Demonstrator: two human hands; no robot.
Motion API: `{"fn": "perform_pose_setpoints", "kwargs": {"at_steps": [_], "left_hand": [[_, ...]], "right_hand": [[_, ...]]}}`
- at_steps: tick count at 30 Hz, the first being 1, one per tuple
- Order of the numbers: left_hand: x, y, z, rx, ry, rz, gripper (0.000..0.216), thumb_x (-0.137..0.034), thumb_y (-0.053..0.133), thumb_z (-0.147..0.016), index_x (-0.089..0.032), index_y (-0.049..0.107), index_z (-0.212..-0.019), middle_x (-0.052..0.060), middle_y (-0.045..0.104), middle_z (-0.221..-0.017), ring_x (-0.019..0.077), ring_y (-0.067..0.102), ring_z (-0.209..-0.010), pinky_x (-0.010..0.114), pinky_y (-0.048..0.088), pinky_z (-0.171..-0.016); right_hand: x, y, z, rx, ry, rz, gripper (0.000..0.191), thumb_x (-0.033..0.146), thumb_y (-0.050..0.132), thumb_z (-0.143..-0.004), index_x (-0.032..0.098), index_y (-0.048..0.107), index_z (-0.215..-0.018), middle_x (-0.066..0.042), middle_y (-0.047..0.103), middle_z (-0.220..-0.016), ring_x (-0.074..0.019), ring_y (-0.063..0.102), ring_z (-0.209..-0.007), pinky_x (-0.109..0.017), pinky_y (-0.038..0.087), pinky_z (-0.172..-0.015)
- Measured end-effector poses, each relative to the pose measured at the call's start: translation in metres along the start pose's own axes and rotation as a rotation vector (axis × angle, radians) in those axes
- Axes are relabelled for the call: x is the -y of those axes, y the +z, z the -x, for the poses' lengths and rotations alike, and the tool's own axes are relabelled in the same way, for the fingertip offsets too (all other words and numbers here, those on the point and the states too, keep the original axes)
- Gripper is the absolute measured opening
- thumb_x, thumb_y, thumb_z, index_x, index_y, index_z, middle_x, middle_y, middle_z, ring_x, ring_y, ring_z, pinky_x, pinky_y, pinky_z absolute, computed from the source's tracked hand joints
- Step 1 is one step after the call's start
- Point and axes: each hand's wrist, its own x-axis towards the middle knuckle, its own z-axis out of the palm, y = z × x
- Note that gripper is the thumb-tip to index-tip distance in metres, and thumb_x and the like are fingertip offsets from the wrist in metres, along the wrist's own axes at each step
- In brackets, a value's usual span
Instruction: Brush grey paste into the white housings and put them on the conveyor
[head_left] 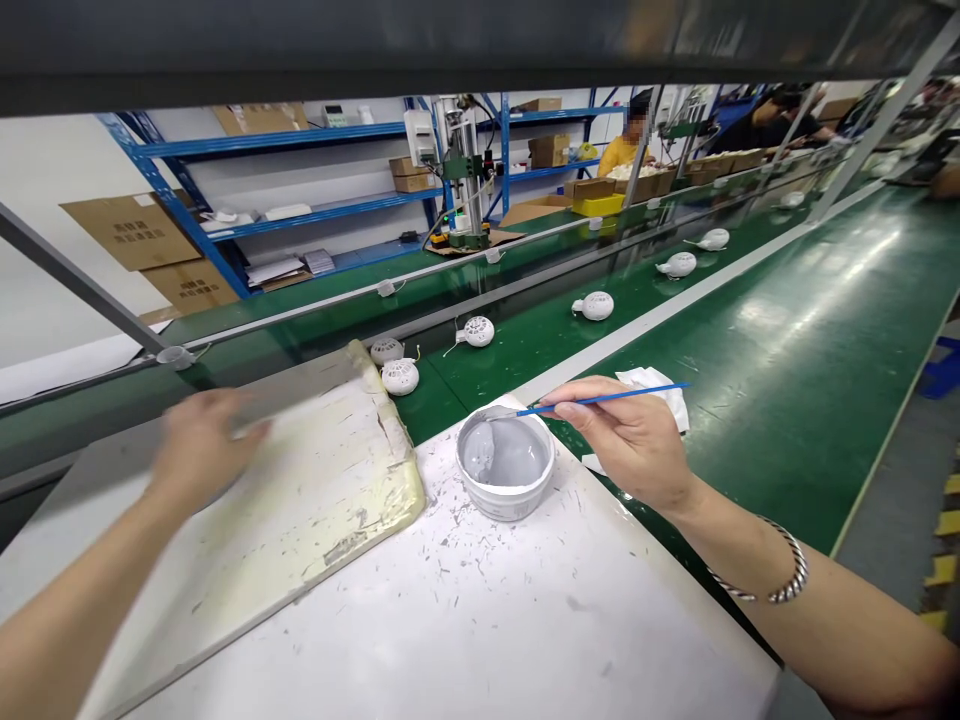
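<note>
My right hand [626, 440] pinches a thin blue paintbrush [600, 400], with its bristles reaching over the rim of a white plastic tub [506, 508]. The tub holds smooth grey paste [502, 452] and stands on a white, speckled work surface [465, 600]. My left hand [210, 445] is blurred by motion and holds nothing visible. It hovers above a cream-smeared board [322, 480], left of the tub. A crumpled white tissue [652, 395] lies beyond my right hand.
Several white perforated round units [400, 377] sit on a green conveyor belt [750, 330] running to the far right. A co-worker in a yellow shirt [626, 150] sits at the back. Blue shelving [277, 140] holds cartons, and a bench press machine [465, 190] stands nearby.
</note>
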Motion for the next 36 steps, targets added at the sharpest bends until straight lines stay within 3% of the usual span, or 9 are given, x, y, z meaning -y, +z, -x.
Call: {"fn": "perform_pose_setpoints", "kwargs": {"at_steps": [4, 7, 12, 18, 24, 28, 32, 34, 36], "left_hand": [[-0.049, 0.068, -0.048, 0.173, 0.296, -0.277, 0.033, -0.024, 0.056, -0.085, -0.021, 0.062, -0.117, 0.007, 0.045, -0.140, 0.0341, 0.028, -0.136, 0.051, 0.020, -0.112], [-0.073, 0.108, -0.079, 0.222, 0.368, -0.437, 0.037, -0.023, 0.062, -0.083, -0.021, 0.059, -0.120, 0.009, 0.041, -0.144, 0.0335, 0.030, -0.135, 0.058, 0.027, -0.107], [-0.076, 0.133, -0.098, 0.214, 0.310, -0.599, 0.036, -0.031, 0.060, -0.087, -0.018, 0.057, -0.121, 0.011, 0.048, -0.137, 0.0308, 0.045, -0.125, 0.057, 0.037, -0.101], [-0.072, 0.134, -0.100, 0.181, 0.256, -0.535, 0.036, -0.031, 0.060, -0.088, -0.018, 0.057, -0.122, 0.011, 0.048, -0.137, 0.0302, 0.047, -0.123, 0.056, 0.040, -0.100], [-0.067, 0.134, -0.106, 0.144, 0.150, -0.175, 0.035, -0.031, 0.060, -0.087, -0.017, 0.058, -0.119, 0.011, 0.051, -0.134, 0.0300, 0.046, -0.124, 0.056, 0.037, -0.102], [-0.061, 0.110, -0.101, 0.049, 0.027, 0.247, 0.048, -0.027, 0.065, -0.082, -0.018, 0.051, -0.127, 0.012, 0.046, -0.137, 0.0320, 0.045, -0.125, 0.056, 0.040, -0.101], [-0.058, 0.074, -0.065, 0.006, -0.092, 0.773, 0.070, -0.026, 0.056, -0.085, -0.027, 0.020, -0.145, 0.013, 0.043, -0.141, 0.0259, 0.056, -0.118, 0.043, 0.053, -0.091], [-0.058, 0.060, -0.038, 0.007, -0.126, 0.968, 0.060, -0.027, 0.048, -0.088, -0.029, 0.023, -0.142, 0.011, 0.041, -0.143, 0.0227, 0.057, -0.118, 0.039, 0.055, -0.091], [-0.060, 0.053, -0.009, 0.005, -0.135, 1.142, 0.048, -0.025, 0.052, -0.085, -0.031, 0.037, -0.131, 0.007, 0.044, -0.141, 0.0219, 0.057, -0.118, 0.040, 0.055, -0.091]], "right_hand": [[0.001, 0.000, 0.000, 0.025, -0.046, 0.038, 0.015, 0.018, 0.058, -0.090, 0.020, 0.073, -0.088, -0.003, 0.074, -0.087, -0.0173, 0.071, -0.080, -0.030, 0.061, -0.074], [0.000, 0.000, 0.000, 0.018, -0.072, 0.081, 0.012, 0.017, 0.062, -0.088, 0.019, 0.073, -0.085, -0.003, 0.074, -0.084, -0.0159, 0.071, -0.076, -0.027, 0.061, -0.071], [-0.005, 0.003, 0.001, 0.038, -0.096, 0.055, 0.010, 0.014, 0.064, -0.086, 0.017, 0.073, -0.083, -0.003, 0.074, -0.082, -0.0145, 0.071, -0.075, -0.025, 0.059, -0.071], [-0.006, 0.006, 0.003, 0.063, -0.019, -0.016, 0.013, 0.015, 0.063, -0.086, 0.017, 0.072, -0.076, -0.003, 0.074, -0.081, -0.0141, 0.070, -0.073, -0.024, 0.058, -0.068], [-0.013, 0.009, -0.001, -0.003, 0.513, -0.471, 0.020, 0.036, 0.070, -0.082, 0.016, 0.068, -0.082, -0.003, 0.071, -0.077, -0.0168, 0.072, -0.071, -0.028, 0.061, -0.069], [-0.026, 0.009, -0.007, -0.128, 0.795, -0.727, 0.033, 0.044, 0.081, -0.068, 0.016, 0.065, -0.076, -0.002, 0.070, -0.069, -0.0158, 0.071, -0.069, -0.025, 0.060, -0.064], [-0.034, 0.008, -0.010, -0.179, 0.969, -0.920, 0.028, 0.036, 0.084, -0.066, 0.017, 0.064, -0.073, -0.001, 0.070, -0.070, -0.0127, 0.070, -0.071, -0.019, 0.057, -0.062], [-0.036, 0.008, -0.010, -0.187, 1.006, -0.955, 0.025, 0.032, 0.083, -0.068, 0.017, 0.064, -0.071, 0.000, 0.070, -0.069, -0.0113, 0.070, -0.070, -0.017, 0.057, -0.062], [-0.036, 0.009, -0.009, -0.182, 1.015, -0.959, 0.022, 0.029, 0.082, -0.069, 0.017, 0.064, -0.070, 0.000, 0.070, -0.068, -0.0099, 0.069, -0.069, -0.017, 0.057, -0.063]]}}
